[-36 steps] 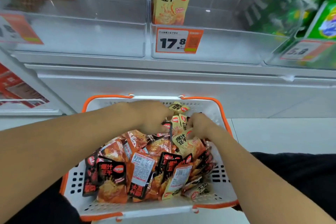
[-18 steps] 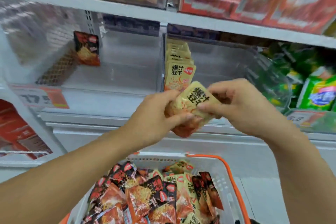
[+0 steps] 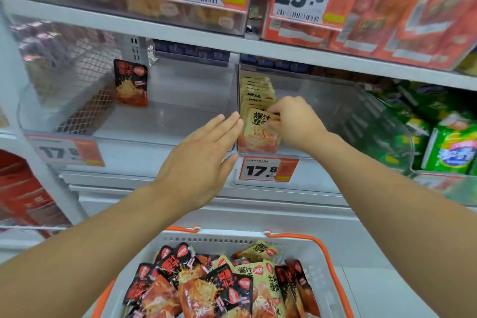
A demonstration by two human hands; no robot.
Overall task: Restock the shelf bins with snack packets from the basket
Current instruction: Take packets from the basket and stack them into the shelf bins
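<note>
A yellow packet [image 3: 260,128], lifted from the basket [image 3: 333,266] at 6 o'clock, is now pinched by the right hand [image 3: 294,121] into the bin [image 3: 361,111] front, left hand [image 3: 198,160] let go, fingers spread.

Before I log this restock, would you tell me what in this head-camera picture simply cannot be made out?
- How many yellow packets stand in the row: the front packet and the right hand cover them.
- How deep the basket is filled: the bottom edge cuts it off.
- Small print on the 17.8 price tag: too small.
- Left bin's price tag: blurred.
- Left hand palm: faces away.
</note>
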